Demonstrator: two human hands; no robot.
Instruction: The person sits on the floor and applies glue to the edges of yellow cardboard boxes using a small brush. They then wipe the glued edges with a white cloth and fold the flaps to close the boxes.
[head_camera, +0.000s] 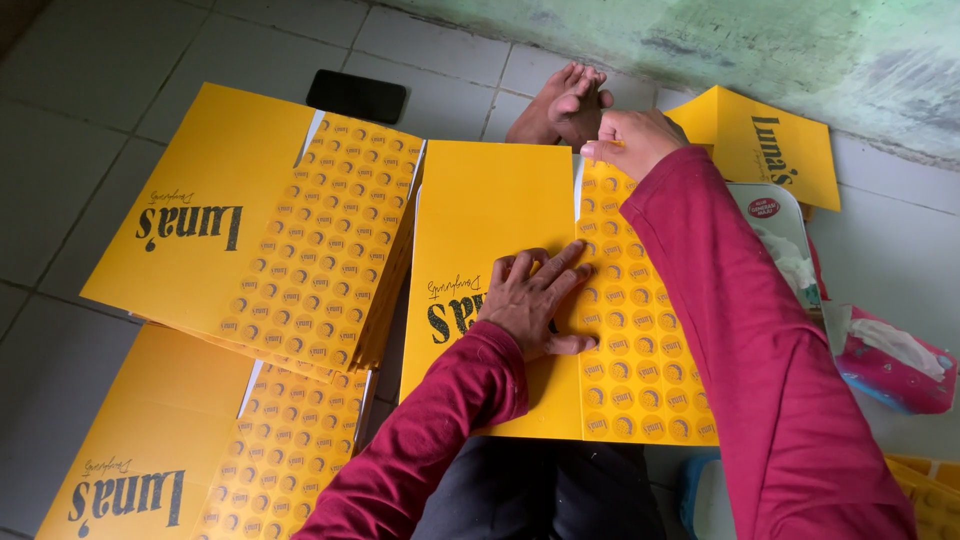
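Stacked yellow cartons (260, 240), black phone (356, 96), pink tissue pack (895, 365) around pressed carton (490, 210).

The left hand (533, 300) presses flat on a yellow box blank (490, 220) on the tiled floor (70, 120), while the right hand (630, 140) pinches its top edge, beside a stack of blanks (230, 190).

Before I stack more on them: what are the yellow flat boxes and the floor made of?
The yellow flat boxes look like matte printed cardboard: thin edges, crisp fold lines, no glare. The floor looks like glazed ceramic tile: pale squares with grout lines and a faint sheen.
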